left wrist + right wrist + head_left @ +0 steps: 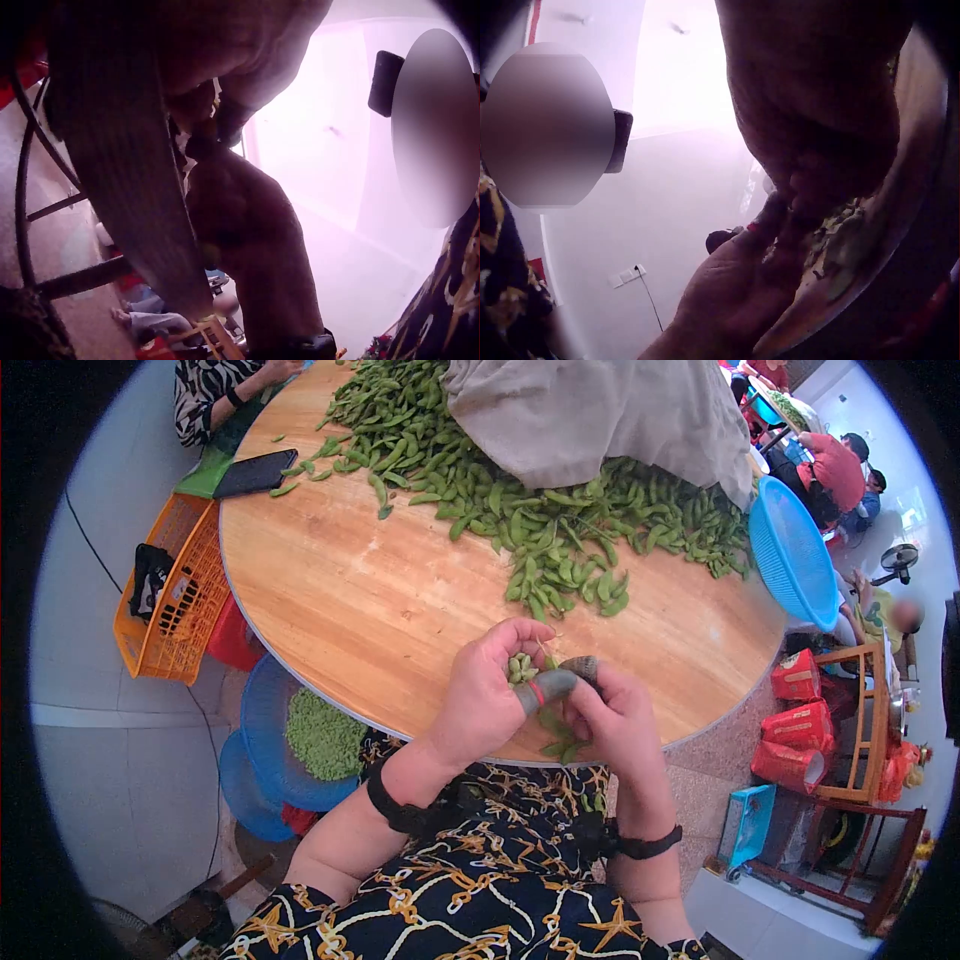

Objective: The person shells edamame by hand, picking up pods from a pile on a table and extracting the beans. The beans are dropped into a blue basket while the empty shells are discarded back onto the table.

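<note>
Both hands meet over the near edge of the round wooden table. My left hand (475, 695) cups several shelled green beans (520, 668) in its curled fingers, a pod with a thin stem beside them. A grey-green cover with a red band (548, 690) sits on its thumb. My right hand (622, 722), also with a dark fingertip cover (580, 668), presses against the left thumb and pinches a green soybean pod (550, 722), largely hidden behind the fingers. Below it, green pods (566, 748) lie at the table edge. Both wrist views are dark and show the hands touching.
A heap of soybean pods (560, 550) lies under a grey cloth (600, 420) on the table (330, 580). A phone (256, 473) rests at its left edge. A blue basin (265, 710) of shelled beans (325, 735) stands below left, near an orange crate (195, 625). A blue basket (795, 550) leans right.
</note>
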{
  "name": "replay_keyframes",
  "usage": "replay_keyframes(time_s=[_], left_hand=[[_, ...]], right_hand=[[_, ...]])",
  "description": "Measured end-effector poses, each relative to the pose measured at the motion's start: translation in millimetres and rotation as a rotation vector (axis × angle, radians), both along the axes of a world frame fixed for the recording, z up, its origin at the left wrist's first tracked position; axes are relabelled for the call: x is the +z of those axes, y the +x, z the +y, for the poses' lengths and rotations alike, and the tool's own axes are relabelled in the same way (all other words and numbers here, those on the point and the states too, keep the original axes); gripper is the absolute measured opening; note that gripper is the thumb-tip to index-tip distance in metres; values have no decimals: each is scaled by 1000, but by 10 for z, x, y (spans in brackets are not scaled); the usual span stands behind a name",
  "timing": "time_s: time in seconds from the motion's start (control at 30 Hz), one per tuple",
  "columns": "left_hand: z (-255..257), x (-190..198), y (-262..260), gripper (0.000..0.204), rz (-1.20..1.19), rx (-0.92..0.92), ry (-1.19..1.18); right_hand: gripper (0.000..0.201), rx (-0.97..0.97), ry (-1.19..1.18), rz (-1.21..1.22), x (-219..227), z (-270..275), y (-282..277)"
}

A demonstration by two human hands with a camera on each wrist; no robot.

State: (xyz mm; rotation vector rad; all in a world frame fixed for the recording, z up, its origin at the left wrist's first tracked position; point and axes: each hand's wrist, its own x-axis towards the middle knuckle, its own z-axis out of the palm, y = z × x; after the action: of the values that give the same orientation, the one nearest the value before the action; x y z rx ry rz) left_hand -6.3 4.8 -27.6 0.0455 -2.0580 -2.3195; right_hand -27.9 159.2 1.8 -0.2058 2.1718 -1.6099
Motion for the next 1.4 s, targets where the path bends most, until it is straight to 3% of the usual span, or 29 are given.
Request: replay_keyframes(time_s=[0.17, 0.3, 0.4, 0.47, 0.5, 0.57, 0.6, 0.67, 0.7, 0.83, 0.87, 0.9, 0.93, 1.0, 1.1, 1.13, 1.2, 1.23, 1.27, 1.3, 1.33, 1.4], left_hand=[[-30, -18, -7, 38, 10, -104, -36], [-29, -42, -20, 39, 77, -139, -48], [-12, -55, -37, 39, 68, -135, 90], [-34, -29, -34, 28, -145, -138, 346], [-34, 3, -33, 28, -147, -139, 346], [-33, 66, -39, 21, -158, -124, 480], [-45, 35, -35, 21, -158, -125, 480], [-73, -57, -17, 14, -216, -138, 573], [-67, -29, -10, 14, -217, -139, 574], [-70, 65, 12, 8, -149, -157, 205], [-71, 67, 1, 8, -69, -195, 83], [-44, 18, 13, 12, -73, -237, 238], [-75, 47, 24, 12, -34, -237, 222], [-162, 94, 32, 15, -125, -476, 442], [-117, 120, 32, 20, -112, -432, 552], [-89, 126, 29, 20, -95, -436, 544], [-39, 143, 26, 20, -102, -269, 588], [-46, 125, -3, 20, -97, -270, 583], [-50, 59, -21, 21, -68, -188, 408], [-47, 14, 2, 21, -49, -106, 236], [-53, -22, 29, 21, -73, -101, 243], [-85, -72, 24, 22, -51, -50, 177]], right_hand=[[13, 18, -266, -305, -90, 113, -82], [12, 49, -346, -383, -28, 167, -93], [13, 40, -335, -360, -22, 149, -91], [16, -98, -104, -96, -1, 94, -88], [16, -99, -105, -98, -9, 104, -99], [17, -38, 125, 112, -30, 134, -128], [17, -39, 125, 112, 16, 121, -114], [16, 196, 256, 252, 143, 68, -57], [16, 201, 199, 222, 125, 50, -26], [18, 183, 177, 201, 66, 74, -44], [18, 245, 59, 12, 72, 138, -67], [19, 311, -59, -172, 81, 182, -87], [19, 317, -63, -131, 74, 199, -94], [18, 326, -379, -506, 36, 240, -75], [17, 280, -560, -613, -5, 194, -41], [17, 286, -561, -595, 21, 170, -46], [17, 133, -355, -471, 94, 105, -15], [16, 95, -220, -280, 98, 50, 1], [16, 96, -222, -284, 121, 1, 14], [16, 73, -51, -16, 154, -44, 28], [17, 54, 123, 240, 166, -69, 46], [16, 105, 103, 269, 73, -75, 22]])
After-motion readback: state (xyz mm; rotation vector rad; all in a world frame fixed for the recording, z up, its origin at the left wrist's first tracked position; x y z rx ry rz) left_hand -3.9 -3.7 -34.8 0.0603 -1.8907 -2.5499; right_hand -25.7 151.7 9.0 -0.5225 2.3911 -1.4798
